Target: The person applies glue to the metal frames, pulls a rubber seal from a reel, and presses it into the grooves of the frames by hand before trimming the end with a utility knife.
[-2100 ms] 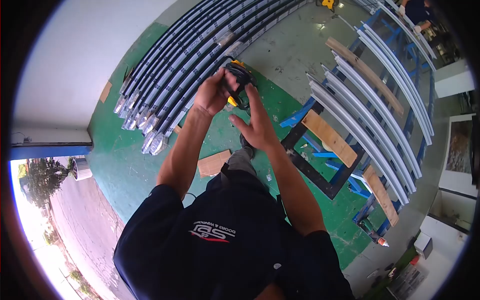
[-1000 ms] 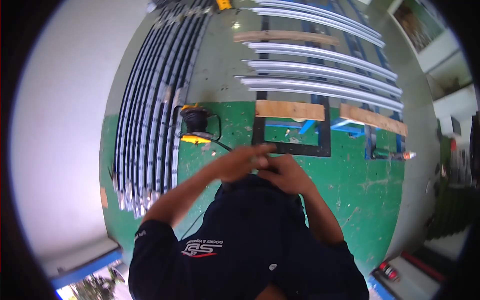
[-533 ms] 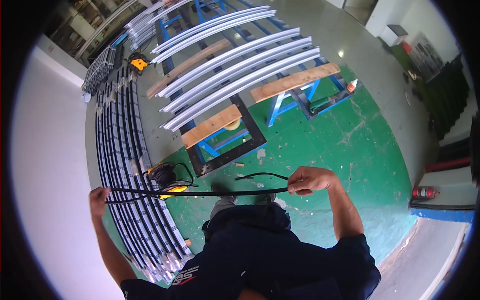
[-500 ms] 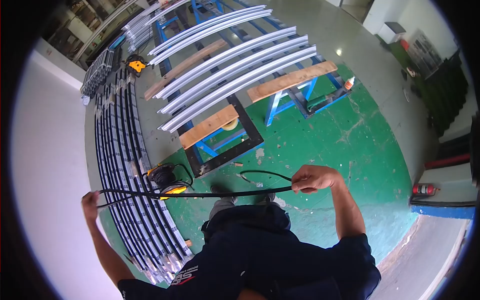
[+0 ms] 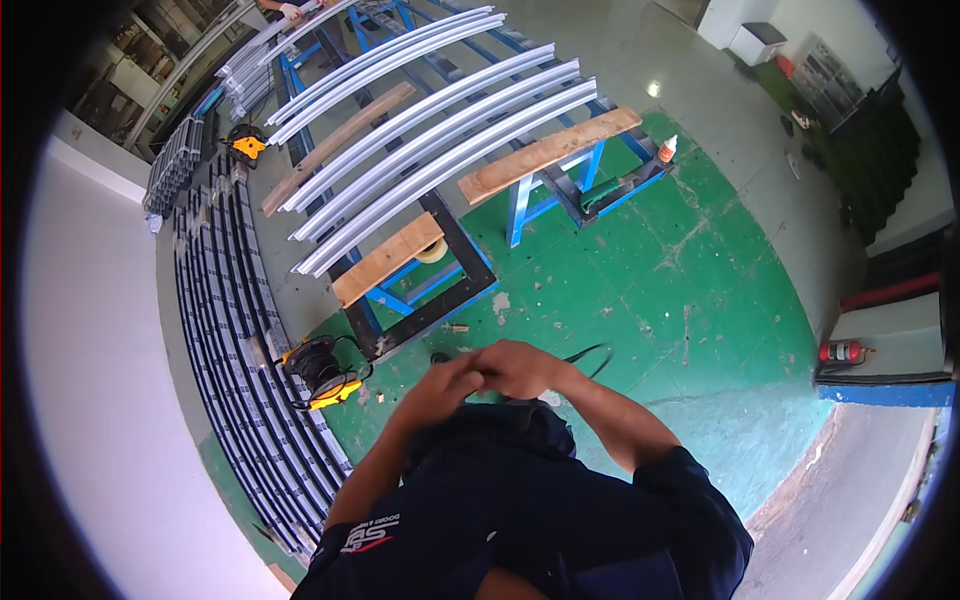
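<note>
My left hand [image 5: 437, 390] and my right hand [image 5: 513, 368] are together in front of my waist, touching or overlapping. A loop of thin black cord [image 5: 592, 356] sticks out beyond my right hand, which is closed on it. The rest of the cord is hidden behind my hands and forearms. My left hand's fingers are curled against the right hand, and what lies in them is hidden. To the left on the floor stands a black and yellow cable reel [image 5: 325, 372].
Curved silver metal profiles [image 5: 440, 187] lie across a blue trestle [image 5: 519, 212] with wooden boards [image 5: 550, 155]. Long dark wrapped strips [image 5: 235, 330] run along the left wall. A small bottle [image 5: 668, 149] stands on the trestle. Another person's gloved hand [image 5: 290, 12] shows far back.
My hands were wide apart with the black cord stretched between them. Now both have come together at the middle, and the stretched length is out of sight. The view has shifted slightly.
</note>
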{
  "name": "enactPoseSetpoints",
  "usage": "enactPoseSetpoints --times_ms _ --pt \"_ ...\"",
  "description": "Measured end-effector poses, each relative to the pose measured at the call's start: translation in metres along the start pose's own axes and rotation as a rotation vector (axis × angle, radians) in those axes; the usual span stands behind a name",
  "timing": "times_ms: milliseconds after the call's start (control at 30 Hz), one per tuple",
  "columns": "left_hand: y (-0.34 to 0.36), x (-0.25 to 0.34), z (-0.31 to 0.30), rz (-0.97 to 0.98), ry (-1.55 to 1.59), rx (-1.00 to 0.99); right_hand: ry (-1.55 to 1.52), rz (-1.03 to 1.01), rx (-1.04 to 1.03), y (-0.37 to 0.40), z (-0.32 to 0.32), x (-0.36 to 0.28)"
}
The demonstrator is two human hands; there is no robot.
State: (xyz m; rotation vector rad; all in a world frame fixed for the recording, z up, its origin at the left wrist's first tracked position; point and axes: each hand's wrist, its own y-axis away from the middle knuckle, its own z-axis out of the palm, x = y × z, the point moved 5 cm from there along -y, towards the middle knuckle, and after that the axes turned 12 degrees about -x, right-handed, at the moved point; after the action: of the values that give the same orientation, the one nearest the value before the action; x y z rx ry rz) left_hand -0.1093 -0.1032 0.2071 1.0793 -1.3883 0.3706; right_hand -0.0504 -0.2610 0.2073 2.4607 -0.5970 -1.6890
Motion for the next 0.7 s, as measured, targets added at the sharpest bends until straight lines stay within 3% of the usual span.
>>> enactPoseSetpoints --times_ms 33,67,100,133,200,233,333,433,633,700 --pt "-0.007 -0.006 0.016 -0.165 0.139 -0.102 0.019 0.009 -0.02 -0.007 0.007 0.008" --pt "-0.004 -0.011 0.007 -0.141 0.047 -0.065 0.036 0.017 -0.036 -0.011 0.009 0.016" --pt "0.006 -0.022 -0.012 -0.119 -0.049 -0.032 -0.228 0.051 -0.179 -0.006 0.0 0.014" --pt "0.019 -0.032 -0.032 -0.097 -0.141 0.001 -0.316 0.06 -0.195 -0.001 -0.005 0.027" --pt "0.047 -0.053 -0.075 -0.265 -0.078 0.121 -0.481 0.079 -0.233 0.013 -0.013 0.057" --pt "0.059 -0.077 -0.095 -0.257 -0.052 0.142 -0.531 0.093 -0.235 0.017 -0.021 0.066" --pt "0.072 -0.114 -0.147 -0.234 0.06 0.166 -0.547 0.214 -0.212 0.023 -0.063 0.059" --pt "0.077 -0.124 -0.185 -0.225 0.141 0.232 -0.367 0.302 -0.102 0.026 -0.114 0.075" --pt "0.076 -0.147 -0.239 -0.162 0.23 0.356 -0.323 0.466 -0.199 0.014 -0.212 0.043" --pt "0.083 -0.155 -0.249 -0.225 0.171 0.38 -0.224 0.481 -0.193 0.005 -0.24 0.033"
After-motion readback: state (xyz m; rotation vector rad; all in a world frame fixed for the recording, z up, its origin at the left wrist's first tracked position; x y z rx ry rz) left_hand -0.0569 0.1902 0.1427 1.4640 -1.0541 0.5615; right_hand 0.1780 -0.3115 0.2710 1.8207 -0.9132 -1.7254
